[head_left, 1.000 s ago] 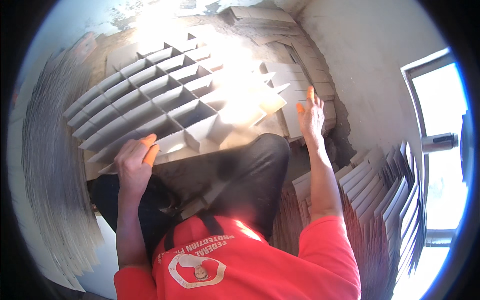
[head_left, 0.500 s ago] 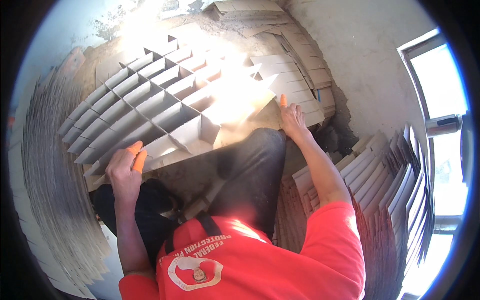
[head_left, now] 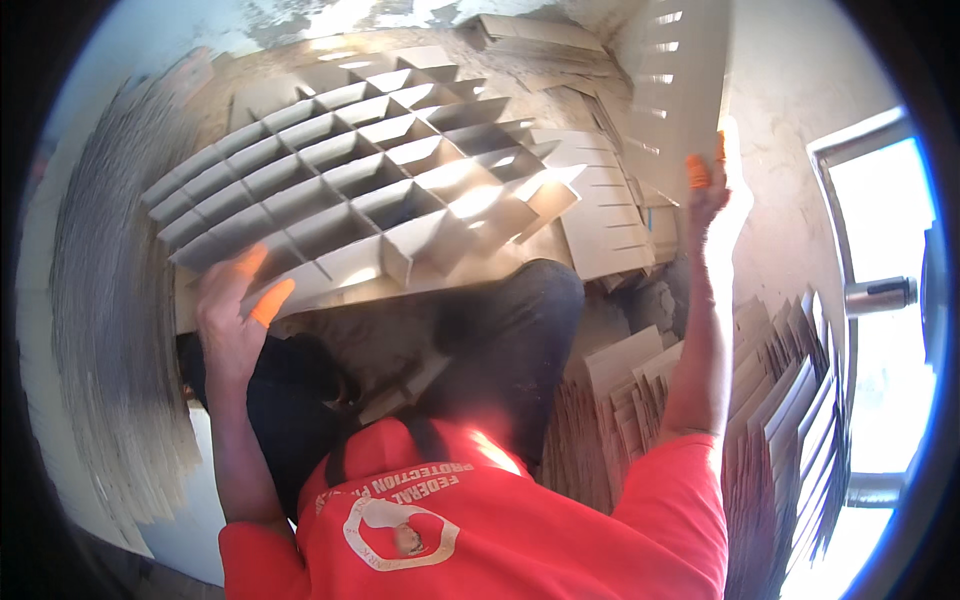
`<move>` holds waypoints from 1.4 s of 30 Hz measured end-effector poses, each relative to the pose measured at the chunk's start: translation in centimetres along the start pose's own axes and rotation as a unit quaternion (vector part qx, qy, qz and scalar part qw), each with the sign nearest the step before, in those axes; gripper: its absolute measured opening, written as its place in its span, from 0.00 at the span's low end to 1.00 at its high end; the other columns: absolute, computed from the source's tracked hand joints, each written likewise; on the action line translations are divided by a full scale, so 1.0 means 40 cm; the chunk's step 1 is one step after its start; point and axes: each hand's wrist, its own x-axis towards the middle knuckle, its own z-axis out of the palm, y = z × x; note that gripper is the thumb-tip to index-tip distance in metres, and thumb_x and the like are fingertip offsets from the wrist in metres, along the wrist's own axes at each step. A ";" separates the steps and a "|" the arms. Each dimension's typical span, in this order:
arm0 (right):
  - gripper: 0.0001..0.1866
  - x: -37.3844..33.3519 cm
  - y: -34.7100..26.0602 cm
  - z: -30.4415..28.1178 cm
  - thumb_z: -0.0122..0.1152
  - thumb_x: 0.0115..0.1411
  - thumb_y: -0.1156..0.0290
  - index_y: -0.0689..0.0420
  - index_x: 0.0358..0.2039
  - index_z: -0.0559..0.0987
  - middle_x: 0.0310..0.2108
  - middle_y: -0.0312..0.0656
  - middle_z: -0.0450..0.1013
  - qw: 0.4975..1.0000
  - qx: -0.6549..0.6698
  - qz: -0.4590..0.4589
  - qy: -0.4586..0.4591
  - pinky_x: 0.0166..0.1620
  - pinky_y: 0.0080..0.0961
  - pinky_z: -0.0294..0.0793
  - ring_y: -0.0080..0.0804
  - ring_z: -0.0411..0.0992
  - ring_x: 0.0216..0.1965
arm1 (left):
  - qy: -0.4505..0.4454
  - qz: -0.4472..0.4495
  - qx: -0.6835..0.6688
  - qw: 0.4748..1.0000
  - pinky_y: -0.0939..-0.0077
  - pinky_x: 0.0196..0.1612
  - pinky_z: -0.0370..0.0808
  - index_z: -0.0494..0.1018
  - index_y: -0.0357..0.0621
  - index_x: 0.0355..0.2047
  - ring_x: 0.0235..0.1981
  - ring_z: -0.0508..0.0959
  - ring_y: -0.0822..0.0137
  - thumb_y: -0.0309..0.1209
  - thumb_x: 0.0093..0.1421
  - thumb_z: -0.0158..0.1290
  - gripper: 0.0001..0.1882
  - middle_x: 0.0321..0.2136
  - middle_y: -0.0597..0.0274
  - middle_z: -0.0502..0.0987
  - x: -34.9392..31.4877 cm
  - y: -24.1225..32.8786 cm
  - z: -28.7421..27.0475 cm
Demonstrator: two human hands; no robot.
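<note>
Cardboard fills nearly every side. Stacks of flat cardboard sheets (head_left: 110,330) fan along the left edge, and more slotted strips (head_left: 790,420) stand packed on end at the right, beside a bright window (head_left: 880,300). Between them the person sits in a red shirt and dark trousers, so the only open room is a narrow patch of grey floor (head_left: 640,310) by the right knee.

Across the lap lies the large cardboard divider grid (head_left: 350,190), its interlocked strips forming rows of open cells. Its near edge rests against the knees, and its far edge runs close to loose strips heaped against the wall. The far right corner of the grid is washed out by sunlight, and cell edges there are hard to make out.

A long slotted cardboard strip (head_left: 675,90) is held upright at the upper right, well above the grid; its top is cut off by the rim of the view. The right hand (head_left: 705,190) pinches its lower edge, fingers pressed together on the card with orange fingertip covers (head_left: 697,172) showing; glare hides part of the hand.

The left hand (head_left: 232,312) lies on the near left corner of the grid, fingers spread flat over the edge strip, orange covers on two of them
</note>
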 end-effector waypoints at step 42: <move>0.34 -0.003 -0.704 0.039 0.56 0.55 0.89 0.63 0.64 0.65 0.47 0.42 0.78 0.768 0.520 -0.023 -0.374 0.46 0.15 0.75 0.17 0.75 0.43 | 0.041 0.014 -0.035 0.998 0.66 0.33 0.73 0.80 0.41 0.28 0.26 0.77 0.60 0.20 0.47 0.56 0.08 0.24 0.57 0.80 -0.028 -0.064 0.033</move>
